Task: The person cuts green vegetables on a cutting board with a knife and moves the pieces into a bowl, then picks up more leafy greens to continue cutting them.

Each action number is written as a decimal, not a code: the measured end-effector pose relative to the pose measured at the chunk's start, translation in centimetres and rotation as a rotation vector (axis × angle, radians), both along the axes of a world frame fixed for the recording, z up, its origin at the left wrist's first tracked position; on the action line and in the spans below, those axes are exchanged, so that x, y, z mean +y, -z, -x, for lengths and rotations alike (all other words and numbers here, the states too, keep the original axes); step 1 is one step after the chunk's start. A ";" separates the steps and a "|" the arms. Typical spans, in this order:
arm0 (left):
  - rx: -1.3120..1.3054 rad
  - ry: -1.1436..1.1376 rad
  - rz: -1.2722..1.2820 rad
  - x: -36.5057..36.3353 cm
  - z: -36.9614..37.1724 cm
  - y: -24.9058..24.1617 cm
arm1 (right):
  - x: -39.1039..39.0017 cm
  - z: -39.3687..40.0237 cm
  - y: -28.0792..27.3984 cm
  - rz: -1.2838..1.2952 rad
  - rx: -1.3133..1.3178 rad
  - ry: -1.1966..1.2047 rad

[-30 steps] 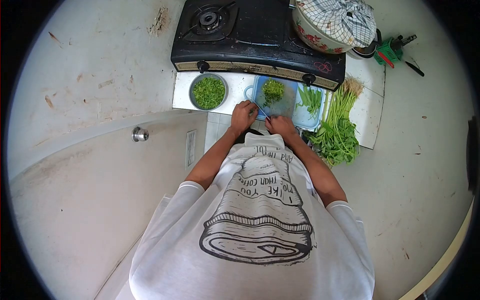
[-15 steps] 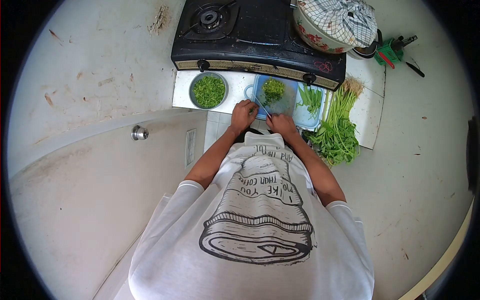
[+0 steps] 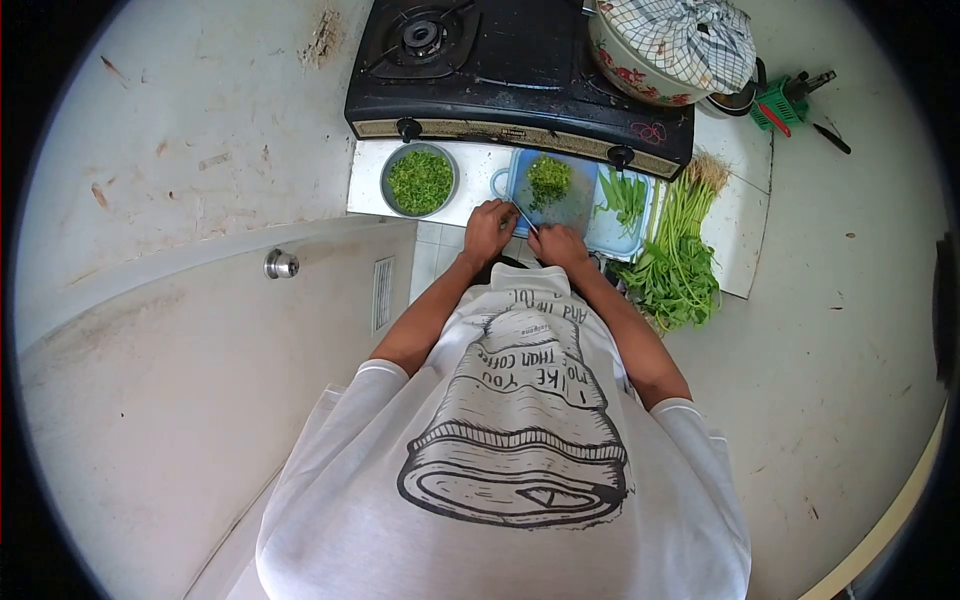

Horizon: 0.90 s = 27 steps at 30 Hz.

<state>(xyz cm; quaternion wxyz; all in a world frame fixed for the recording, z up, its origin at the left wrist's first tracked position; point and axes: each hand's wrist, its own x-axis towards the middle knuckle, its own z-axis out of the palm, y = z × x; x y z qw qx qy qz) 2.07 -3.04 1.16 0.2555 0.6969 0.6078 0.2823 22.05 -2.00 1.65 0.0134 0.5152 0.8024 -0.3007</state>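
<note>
My right hand is closed around the handle of a knife, whose thin blade slants up and left over the near edge of a blue cutting board. Just left of the blade, my left hand rests at the board's near left corner with its fingers curled together. Whatever lies under those fingertips is hidden. Finely chopped greens form a heap on the board, beyond both hands. On the right side of the board, several cut leaf pieces lie in a light blue tray.
A grey bowl of chopped greens stands left of the board. A bunch of leafy stalks with roots lies to the right. Behind is a black gas stove bearing a cloth-covered floral pot. A green basket sits far right.
The knife and my right hand have shifted slightly left, bringing the blade closer to my left fingertips. My left hand stays in nearly the same place.
</note>
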 end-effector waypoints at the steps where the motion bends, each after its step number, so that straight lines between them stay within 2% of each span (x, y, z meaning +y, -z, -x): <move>1: -0.025 -0.008 0.026 0.0 0.0 -0.1 | -0.1 -0.3 -0.1 0.001 -0.016 -0.005; 11: 0.056 0.002 0.008 -0.2 0.0 -0.4 | -0.7 -1.1 -0.1 0.020 -0.011 -0.056; 21: 0.000 0.019 -0.069 -0.6 0.2 -0.5 | 0.3 0.0 -0.2 0.027 0.003 -0.003; 27: -0.036 0.000 0.005 -0.9 0.3 -0.8 | -0.2 -0.7 -0.2 0.001 0.027 0.009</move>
